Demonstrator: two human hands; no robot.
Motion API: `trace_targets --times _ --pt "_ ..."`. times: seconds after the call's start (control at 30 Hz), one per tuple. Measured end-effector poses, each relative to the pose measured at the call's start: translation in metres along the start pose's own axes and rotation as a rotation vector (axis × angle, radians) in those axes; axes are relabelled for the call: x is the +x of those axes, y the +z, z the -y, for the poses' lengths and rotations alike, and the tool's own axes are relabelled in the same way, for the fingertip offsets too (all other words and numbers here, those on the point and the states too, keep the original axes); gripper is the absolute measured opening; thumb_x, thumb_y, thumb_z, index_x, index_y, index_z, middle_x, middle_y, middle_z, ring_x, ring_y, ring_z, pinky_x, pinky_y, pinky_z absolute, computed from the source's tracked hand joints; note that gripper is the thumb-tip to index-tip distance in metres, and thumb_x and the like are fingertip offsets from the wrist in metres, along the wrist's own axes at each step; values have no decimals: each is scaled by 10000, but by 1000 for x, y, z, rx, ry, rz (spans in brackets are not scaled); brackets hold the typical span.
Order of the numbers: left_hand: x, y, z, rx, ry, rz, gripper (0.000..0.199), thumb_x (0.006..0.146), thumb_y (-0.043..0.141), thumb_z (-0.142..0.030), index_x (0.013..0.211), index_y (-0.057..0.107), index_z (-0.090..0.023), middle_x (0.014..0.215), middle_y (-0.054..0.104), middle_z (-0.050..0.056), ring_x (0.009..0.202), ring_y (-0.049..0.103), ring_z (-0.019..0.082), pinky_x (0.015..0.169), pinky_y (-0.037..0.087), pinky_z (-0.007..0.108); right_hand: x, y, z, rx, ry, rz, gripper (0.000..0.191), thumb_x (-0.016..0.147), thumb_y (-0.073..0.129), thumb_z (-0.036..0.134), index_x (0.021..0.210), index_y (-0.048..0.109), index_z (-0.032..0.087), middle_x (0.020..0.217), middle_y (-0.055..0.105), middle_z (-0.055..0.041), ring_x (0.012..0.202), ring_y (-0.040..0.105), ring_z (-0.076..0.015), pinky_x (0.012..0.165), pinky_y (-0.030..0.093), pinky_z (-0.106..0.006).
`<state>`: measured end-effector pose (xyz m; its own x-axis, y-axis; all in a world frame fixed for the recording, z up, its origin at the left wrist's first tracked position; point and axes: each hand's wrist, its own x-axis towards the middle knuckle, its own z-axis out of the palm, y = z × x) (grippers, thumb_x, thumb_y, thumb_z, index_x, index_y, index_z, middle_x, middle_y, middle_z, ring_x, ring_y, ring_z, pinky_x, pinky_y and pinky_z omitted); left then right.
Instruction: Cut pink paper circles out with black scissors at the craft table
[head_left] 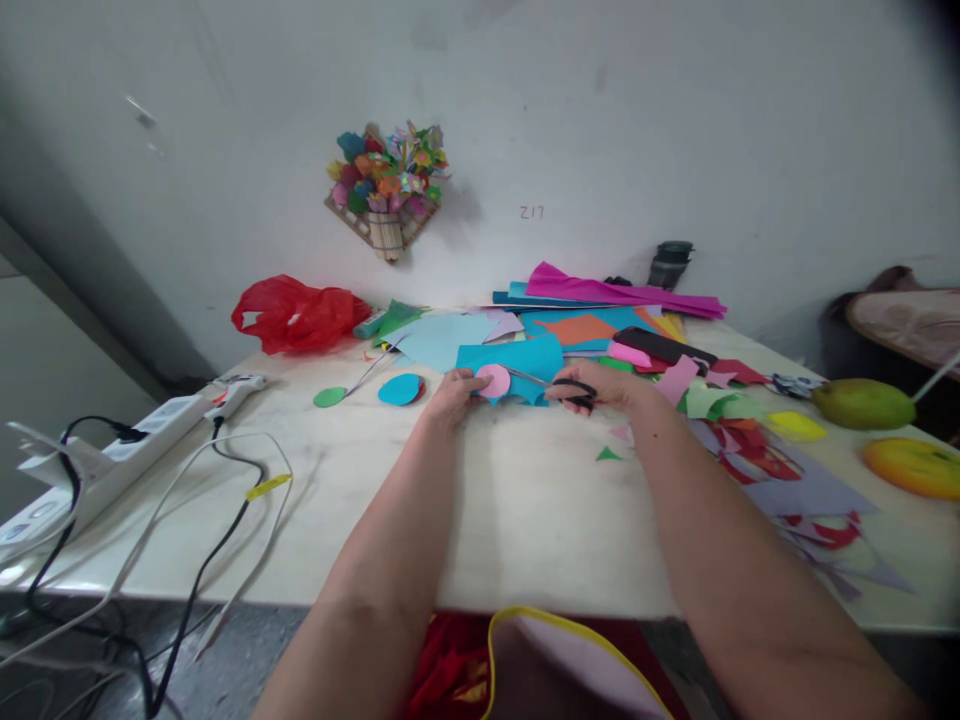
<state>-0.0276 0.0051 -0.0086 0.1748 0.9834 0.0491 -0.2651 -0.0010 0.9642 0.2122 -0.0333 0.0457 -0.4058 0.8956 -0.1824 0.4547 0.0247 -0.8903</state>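
My left hand (453, 394) pinches a blue paper sheet (517, 354) together with a pink paper circle (496, 380) lying against it. The sheet's lower edge has curved cut-outs. In my right hand (587, 387) are black-handled scissors (574, 391), whose blades reach left to the sheet beside the pink circle. Left of my left hand lie blue paper circles (400, 390) with a bit of red showing beneath, and a green circle (330, 397) farther left.
A red plastic bag (296, 315) and coloured sheets (442, 340) lie at the back. Paper scraps (806, 485), a black phone (664, 347) and a green mango (862, 403) are on the right. A power strip (112, 465) with cables stands left.
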Motion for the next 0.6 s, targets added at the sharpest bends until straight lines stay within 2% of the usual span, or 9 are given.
trace_targets --times 0.1,0.17,0.23,0.3,0.37,0.47,0.53,0.6 --pt "2 0 1 -18 34 -35 476 483 828 -230 520 356 -186 514 407 -49 494 468 83 504 417 247 -8 -11 -5 81 -17 38 241 710 658 388 707 629 148 489 540 -5 403 433 -90 383 342 -224" --pt "2 0 1 -30 42 -50 466 485 828 -227 523 365 -183 529 413 -46 507 475 85 511 430 249 -13 -17 -9 161 -125 10 306 728 628 444 793 641 146 512 531 -2 416 429 -98 388 320 -231" --pt "3 1 1 -39 41 -62 470 486 829 -219 525 362 -183 535 414 -45 512 481 85 510 435 247 -12 -21 -13 234 -222 -90 345 733 600 485 817 634 152 517 514 1 426 423 -106 404 321 -244" --pt "3 1 1 -50 37 -62 490 486 831 -207 524 343 -188 530 401 -50 504 476 81 507 438 245 -7 -22 -17 253 -234 -250 346 733 597 497 805 626 160 531 512 -2 439 432 -114 424 335 -255" --pt "3 1 1 -60 29 -50 508 489 833 -195 523 326 -191 520 388 -56 490 468 76 496 434 239 1 -21 -18 149 -125 -395 331 716 628 488 775 630 163 544 536 -14 438 450 -119 422 326 -258" --pt "2 1 1 -66 10 -19 513 490 835 -184 521 323 -190 501 380 -63 466 460 69 465 407 222 13 -16 -16 -280 163 -551 280 685 675 446 659 639 169 509 555 -34 453 497 -144 451 339 -268" --pt "0 2 0 -64 -3 -3 504 475 840 -179 531 340 -186 503 396 -62 468 472 73 456 395 215 15 -12 -12 -573 306 -552 248 700 660 389 578 629 176 493 569 -57 486 536 -173 482 354 -287" --pt "-1 3 -1 -64 -10 1 499 454 847 -176 546 356 -185 513 412 -61 476 487 79 452 390 216 14 -8 -8 -712 370 -518 222 715 628 334 555 624 180 516 598 -74 514 564 -191 500 371 -299"
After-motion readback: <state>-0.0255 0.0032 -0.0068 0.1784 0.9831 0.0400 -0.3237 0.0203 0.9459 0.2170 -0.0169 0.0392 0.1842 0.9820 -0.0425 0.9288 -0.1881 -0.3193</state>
